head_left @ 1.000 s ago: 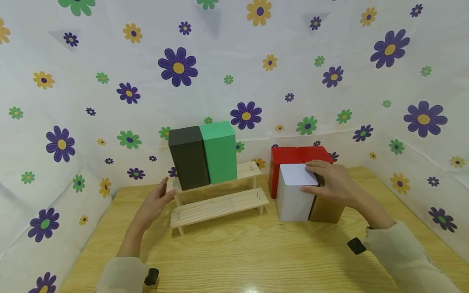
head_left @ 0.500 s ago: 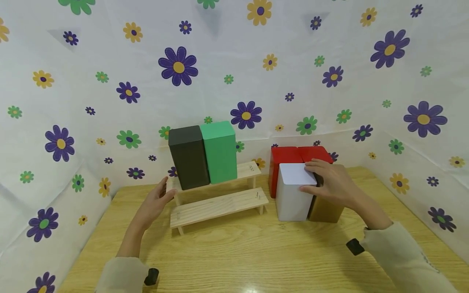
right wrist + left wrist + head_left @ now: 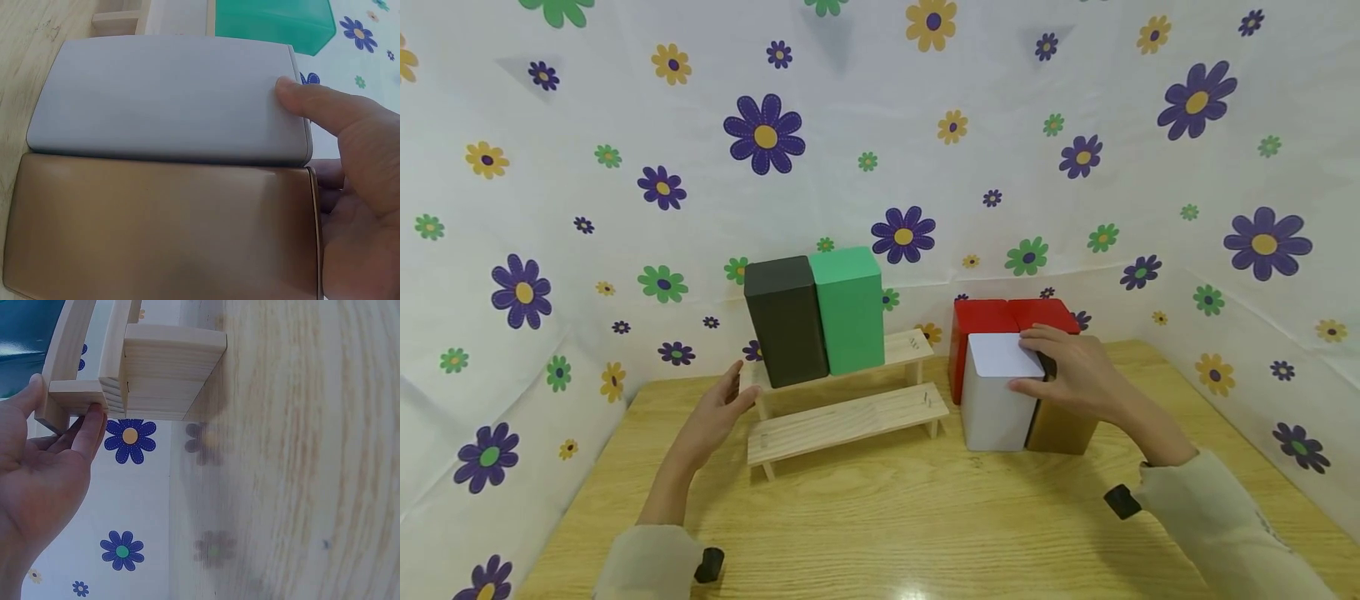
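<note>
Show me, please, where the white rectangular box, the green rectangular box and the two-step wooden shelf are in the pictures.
white rectangular box (image 3: 996, 408): head view, on its front face.
green rectangular box (image 3: 852, 321): head view, on its front face.
two-step wooden shelf (image 3: 842, 419): head view, on the bare lower step.

Pale, visibly grained wood makes the table (image 3: 925, 517) and stepped rack (image 3: 842, 421) (unpainted); the white box (image 3: 996, 408) looks smooth, matt.

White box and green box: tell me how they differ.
The white box stands on the table; the green box stands on the upper step of the wooden rack. The right hand grips the white box's top; no hand touches the green box. A brown box flanks the white box, a black box the green box. Both stand upright, tall and rectangular.
</note>
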`<act>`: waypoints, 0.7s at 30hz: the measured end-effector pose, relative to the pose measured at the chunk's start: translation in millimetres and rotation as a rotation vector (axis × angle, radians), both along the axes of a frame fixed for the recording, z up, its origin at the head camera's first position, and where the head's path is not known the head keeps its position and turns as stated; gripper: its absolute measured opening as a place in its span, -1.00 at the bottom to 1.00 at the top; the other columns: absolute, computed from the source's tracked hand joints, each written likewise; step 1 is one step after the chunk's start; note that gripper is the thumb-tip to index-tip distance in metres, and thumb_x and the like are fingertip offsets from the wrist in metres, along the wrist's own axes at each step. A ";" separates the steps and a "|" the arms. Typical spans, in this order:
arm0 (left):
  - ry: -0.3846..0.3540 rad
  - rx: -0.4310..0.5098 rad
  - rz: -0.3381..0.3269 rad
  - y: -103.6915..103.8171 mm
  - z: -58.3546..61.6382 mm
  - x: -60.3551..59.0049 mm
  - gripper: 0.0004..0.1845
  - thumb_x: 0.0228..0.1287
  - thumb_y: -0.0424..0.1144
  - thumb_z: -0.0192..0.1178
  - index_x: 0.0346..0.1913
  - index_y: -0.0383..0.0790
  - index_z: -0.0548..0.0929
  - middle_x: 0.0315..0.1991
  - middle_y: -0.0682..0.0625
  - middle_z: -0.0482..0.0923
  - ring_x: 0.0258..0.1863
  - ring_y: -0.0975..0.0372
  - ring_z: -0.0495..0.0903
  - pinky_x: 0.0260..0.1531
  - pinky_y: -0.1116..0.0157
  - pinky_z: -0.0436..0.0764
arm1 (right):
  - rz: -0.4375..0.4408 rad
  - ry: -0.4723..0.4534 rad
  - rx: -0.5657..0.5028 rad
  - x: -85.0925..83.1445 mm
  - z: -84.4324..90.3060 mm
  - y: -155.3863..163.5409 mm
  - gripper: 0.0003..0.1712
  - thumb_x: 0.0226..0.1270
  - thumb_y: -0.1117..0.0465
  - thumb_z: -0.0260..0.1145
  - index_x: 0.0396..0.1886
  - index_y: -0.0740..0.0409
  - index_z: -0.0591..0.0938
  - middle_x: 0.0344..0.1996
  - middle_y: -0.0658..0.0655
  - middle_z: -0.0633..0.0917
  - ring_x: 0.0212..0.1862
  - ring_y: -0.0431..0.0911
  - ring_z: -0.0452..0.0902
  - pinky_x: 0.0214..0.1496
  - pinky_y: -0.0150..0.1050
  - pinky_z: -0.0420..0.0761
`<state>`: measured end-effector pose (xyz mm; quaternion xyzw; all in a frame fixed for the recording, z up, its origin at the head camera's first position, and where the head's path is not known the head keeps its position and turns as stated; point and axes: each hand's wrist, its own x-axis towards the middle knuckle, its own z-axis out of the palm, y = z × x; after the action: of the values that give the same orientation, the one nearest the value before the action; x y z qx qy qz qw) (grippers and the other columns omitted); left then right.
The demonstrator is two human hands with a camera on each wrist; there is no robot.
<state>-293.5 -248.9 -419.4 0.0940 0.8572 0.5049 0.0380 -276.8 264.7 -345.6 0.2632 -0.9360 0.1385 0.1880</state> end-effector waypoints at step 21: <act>-0.013 -0.006 0.008 -0.7 0.5 -1.7 -0.17 0.28 0.22 -0.13 0.44 0.01 -0.26 0.44 -0.07 -0.26 0.39 -0.04 -0.15 0.26 -0.08 0.05 | 0.124 -0.071 -0.257 4.2 11.7 -38.7 -0.43 0.18 -0.01 0.28 0.18 0.03 0.45 0.16 0.03 0.46 0.20 -0.04 0.33 0.05 0.01 0.49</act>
<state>-295.2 -249.5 -418.9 0.0871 0.8589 0.5029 0.0420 -272.7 226.0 -333.9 0.2893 -0.8985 0.2778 0.1782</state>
